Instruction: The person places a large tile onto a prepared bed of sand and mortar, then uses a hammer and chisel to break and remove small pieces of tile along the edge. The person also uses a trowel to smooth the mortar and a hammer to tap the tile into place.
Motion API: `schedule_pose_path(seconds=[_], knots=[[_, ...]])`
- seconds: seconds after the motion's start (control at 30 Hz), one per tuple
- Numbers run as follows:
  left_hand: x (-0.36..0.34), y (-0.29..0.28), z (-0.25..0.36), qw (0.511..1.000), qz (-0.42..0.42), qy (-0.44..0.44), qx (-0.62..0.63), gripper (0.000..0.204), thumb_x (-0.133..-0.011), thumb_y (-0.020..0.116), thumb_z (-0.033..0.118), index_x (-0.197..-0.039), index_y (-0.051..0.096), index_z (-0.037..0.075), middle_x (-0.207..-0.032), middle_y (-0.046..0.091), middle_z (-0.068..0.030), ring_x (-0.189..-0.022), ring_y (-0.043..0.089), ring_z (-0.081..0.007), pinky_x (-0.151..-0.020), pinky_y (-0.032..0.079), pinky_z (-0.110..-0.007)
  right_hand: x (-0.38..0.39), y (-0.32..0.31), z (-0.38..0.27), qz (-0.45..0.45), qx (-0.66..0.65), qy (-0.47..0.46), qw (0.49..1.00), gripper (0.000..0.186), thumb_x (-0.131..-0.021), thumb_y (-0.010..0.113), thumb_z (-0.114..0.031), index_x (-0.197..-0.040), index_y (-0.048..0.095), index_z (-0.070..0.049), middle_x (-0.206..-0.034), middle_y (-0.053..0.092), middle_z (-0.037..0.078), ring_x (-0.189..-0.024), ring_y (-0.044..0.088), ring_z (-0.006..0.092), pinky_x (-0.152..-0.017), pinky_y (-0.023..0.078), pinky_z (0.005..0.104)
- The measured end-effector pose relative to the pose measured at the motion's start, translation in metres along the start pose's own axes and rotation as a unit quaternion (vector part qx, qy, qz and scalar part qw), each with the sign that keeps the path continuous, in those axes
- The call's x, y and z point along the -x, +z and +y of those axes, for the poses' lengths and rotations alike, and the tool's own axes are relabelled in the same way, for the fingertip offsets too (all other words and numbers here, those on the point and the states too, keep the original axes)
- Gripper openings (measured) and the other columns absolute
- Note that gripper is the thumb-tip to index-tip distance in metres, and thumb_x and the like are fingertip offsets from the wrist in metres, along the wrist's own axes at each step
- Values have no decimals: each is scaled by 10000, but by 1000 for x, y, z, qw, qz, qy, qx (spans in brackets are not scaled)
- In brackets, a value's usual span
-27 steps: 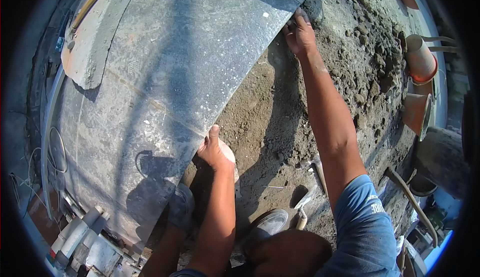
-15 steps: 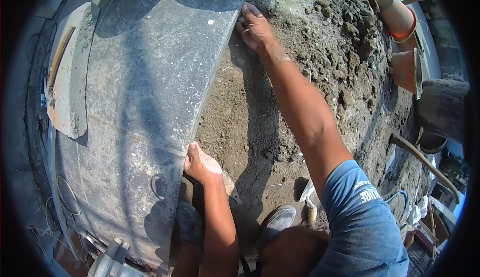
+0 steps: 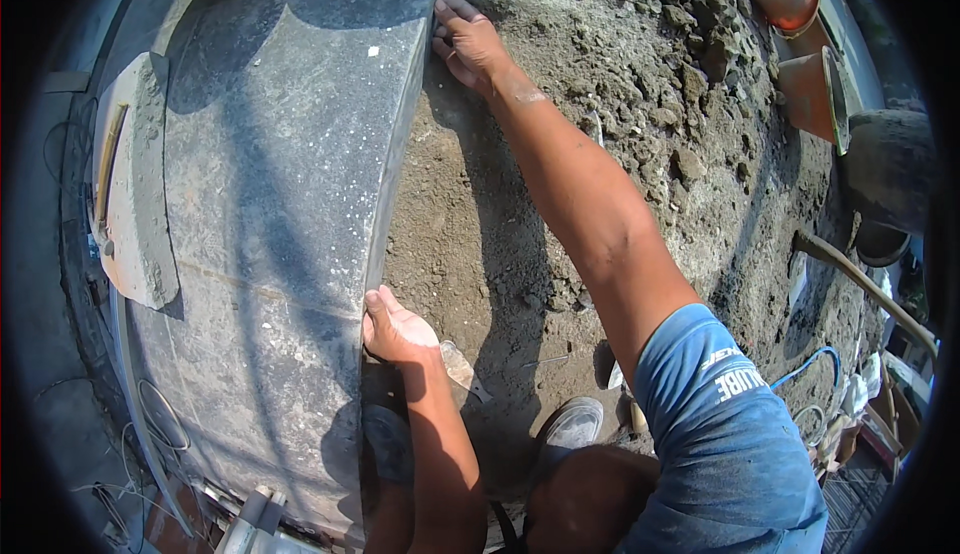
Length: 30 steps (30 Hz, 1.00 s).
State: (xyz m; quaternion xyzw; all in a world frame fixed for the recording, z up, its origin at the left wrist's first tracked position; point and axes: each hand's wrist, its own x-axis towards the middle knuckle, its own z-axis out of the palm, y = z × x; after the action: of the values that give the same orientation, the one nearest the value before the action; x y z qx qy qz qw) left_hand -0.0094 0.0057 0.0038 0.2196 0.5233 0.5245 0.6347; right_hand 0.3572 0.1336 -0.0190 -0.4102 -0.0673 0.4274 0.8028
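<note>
A large grey stone slab (image 3: 300, 154), dusty and speckled white, lies in a paved surface to my left. Its right edge borders a bed of loose sandy earth (image 3: 440, 214). My right hand (image 3: 468, 42) grips that edge at the far corner, thumb near the top and fingers curled at the side. Closer to me, my left hand (image 3: 398, 329) is closed on the same edge by a joint between slabs, its palm turned up. Fingertips of both hands are partly hidden by the edge. A flat pale blade (image 3: 462, 369) lies on the soil beside my left wrist.
A pale block (image 3: 140, 224) with a yellow-handled tool (image 3: 113, 159) sits on the paving. Rubble (image 3: 690, 84) is heaped at far right, beside orange buckets (image 3: 812, 99) and a dark container (image 3: 885, 174). A long wooden handle (image 3: 865, 289) sticks out at right. My shoe (image 3: 575, 424) stands on the soil.
The view has shifted, so the slab and right hand appear further left. An orange bucket's rim now shows at top left. Both hands stay on the slab's edge.
</note>
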Motion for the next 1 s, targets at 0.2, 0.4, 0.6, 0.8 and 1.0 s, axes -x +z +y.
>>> schedule_pose_path(seconds=[0.2,0.4,0.6,0.8,1.0], knots=[[-3,-5,-1,1000,21,7,8,551,-892,807,243,-1176,539,-145,-1298,561,-194,-1314,481,-233,-1218,305,-409,-4,6,7,-5,-18,1,1000,180,-959,731,-205,-1121,694,-137,-755,553,-85,-664,494,43,-648,457,232],[-4,7,-7,997,56,34,27,413,-874,818,137,-1140,592,-85,-1165,633,-117,-1168,587,-215,-1156,386,-407,-14,-15,0,-62,5,-12,998,252,-1077,420,-135,-1226,622,-161,-908,614,-74,-662,451,50,-599,415,197],[-3,-1,-4,998,47,30,38,360,-881,807,125,-1118,615,-66,-1155,650,-114,-1165,592,-212,-1151,387,-409,-1,7,4,-32,23,7,999,256,-1092,407,-174,-1229,623,-164,-984,654,-70,-662,461,50,-602,421,193],[2,8,-4,998,48,16,37,361,-878,811,139,-1103,616,-66,-1159,650,-124,-1174,589,-217,-1173,364,-428,-12,-7,-4,-67,29,-2,997,289,-1090,382,-163,-1254,620,-168,-1053,667,-72,-700,464,57,-636,410,194],[4,7,-3,998,45,15,36,372,-884,809,155,-1105,612,-70,-1163,642,-126,-1174,586,-217,-1182,357,-422,-4,4,-7,-46,65,11,997,306,-1092,379,-190,-1267,628,-161,-1116,667,-63,-790,494,74,-743,411,215]])
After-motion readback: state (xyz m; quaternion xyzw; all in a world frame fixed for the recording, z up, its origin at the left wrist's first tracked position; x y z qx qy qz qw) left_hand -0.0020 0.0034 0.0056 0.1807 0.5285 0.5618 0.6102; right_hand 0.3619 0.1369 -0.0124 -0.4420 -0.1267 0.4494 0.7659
